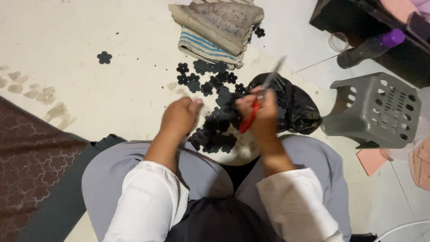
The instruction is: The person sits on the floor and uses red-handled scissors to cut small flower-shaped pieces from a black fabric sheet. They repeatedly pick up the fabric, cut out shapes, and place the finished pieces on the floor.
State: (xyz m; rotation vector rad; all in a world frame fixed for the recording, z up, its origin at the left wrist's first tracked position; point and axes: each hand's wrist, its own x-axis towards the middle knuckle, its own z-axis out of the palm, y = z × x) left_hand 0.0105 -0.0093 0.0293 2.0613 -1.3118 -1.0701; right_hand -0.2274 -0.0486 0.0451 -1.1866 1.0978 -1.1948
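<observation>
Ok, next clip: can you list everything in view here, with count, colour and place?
flower-shaped cutouts: many, black, scattered and piled on the floor ahead of the knees; one lone piece far left
scissors: one, red handles, blurred blades pointing up
plastic bag: one, black, right of the pile
folded cloths: a stack, grey-beige over blue-striped, top centre
stool: one, grey plastic, tipped on its side, right
bottle: one, dark with purple cap, lying top right
patterned mat: one, brown, left edge
left hand: over the pile, fingers curled; contents cannot be told
right hand: grips the scissors
</observation>
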